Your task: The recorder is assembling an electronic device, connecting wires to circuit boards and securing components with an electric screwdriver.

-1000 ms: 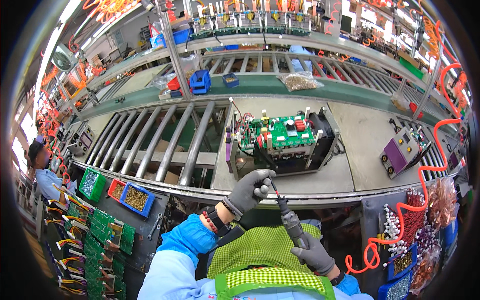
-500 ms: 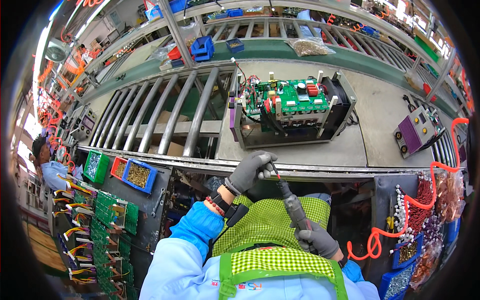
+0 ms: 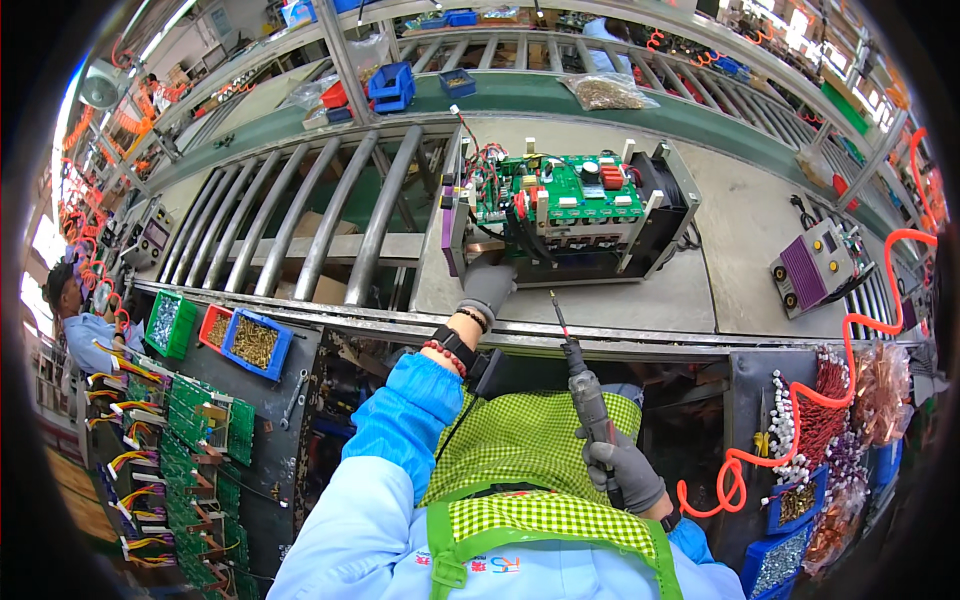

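Electronics chassis (image 3: 638, 240), open at the top and front, sits on the pale metal bench (image 3: 725, 300) straight ahead of the person, to the right of a row of steel conveyor rollers (image 3: 282, 238). A green circuit board (image 3: 565, 178) lies across its top, a black cooling fan (image 3: 664, 186) stands at its right end, and a purple panel (image 3: 448, 232) closes its left end.

The left hand (image 3: 487, 285), in a grey glove, reaches to the front left corner of the chassis. Its fingertips are hidden there, so I cannot tell whether its grip is spread or pinching something.

The right hand (image 3: 630, 475), gloved alike, is held low in front of the green checked apron (image 3: 520, 450). Its grip is wrapped round the lower part of a grey power screwdriver (image 3: 590, 405), which stands almost upright; the bit points forward, its tip near the front edge of the chassis.

On the dark side bench (image 3: 268, 405) to the left are a blue bin (image 3: 250, 370) of brass-coloured screws, a red bin just beside it, a green bin (image 3: 184, 336), a wrench (image 3: 294, 398) and a bank of circuit boards with coloured leads. To the right, an orange coiled hose (image 3: 796, 400) hangs near bundles of red wires (image 3: 833, 382). A second unit (image 3: 815, 268) with a purple panel stands farther right, well apart from the chassis.
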`<state>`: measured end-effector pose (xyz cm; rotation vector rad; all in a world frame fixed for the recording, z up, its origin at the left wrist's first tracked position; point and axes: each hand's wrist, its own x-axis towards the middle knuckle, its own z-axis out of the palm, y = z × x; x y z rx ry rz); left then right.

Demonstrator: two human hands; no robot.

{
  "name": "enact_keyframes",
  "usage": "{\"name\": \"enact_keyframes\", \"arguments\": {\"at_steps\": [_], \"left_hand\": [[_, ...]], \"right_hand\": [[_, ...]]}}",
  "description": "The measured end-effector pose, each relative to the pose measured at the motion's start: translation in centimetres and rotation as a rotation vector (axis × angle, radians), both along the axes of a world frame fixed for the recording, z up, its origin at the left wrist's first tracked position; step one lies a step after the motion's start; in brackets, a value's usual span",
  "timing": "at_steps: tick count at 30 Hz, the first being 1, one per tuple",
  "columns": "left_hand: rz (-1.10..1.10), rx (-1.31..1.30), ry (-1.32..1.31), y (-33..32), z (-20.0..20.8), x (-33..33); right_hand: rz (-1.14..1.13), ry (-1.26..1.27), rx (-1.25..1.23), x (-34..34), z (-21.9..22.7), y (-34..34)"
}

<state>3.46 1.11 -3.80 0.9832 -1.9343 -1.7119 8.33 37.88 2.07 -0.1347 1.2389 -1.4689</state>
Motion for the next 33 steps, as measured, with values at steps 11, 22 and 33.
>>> {"name": "enact_keyframes", "arguments": {"at_steps": [11, 22, 33], "left_hand": [[-0.466, 0.445, 0.096, -0.3, 4.1, 7.7], [-0.455, 0.550, 0.133, 0.3, 1.3, 6.4], [-0.196, 0.654, 0.339, 2.5, 0.2, 6.3]], "right_hand": [[0.088, 0.007, 0.045, 0.2, -0.4, -1.2], [0.145, -0.006, 0.064, 0.9, -0.6, -2.0], [0.137, 0.050, 0.083, 1.0, -0.5, -3.3]]}}
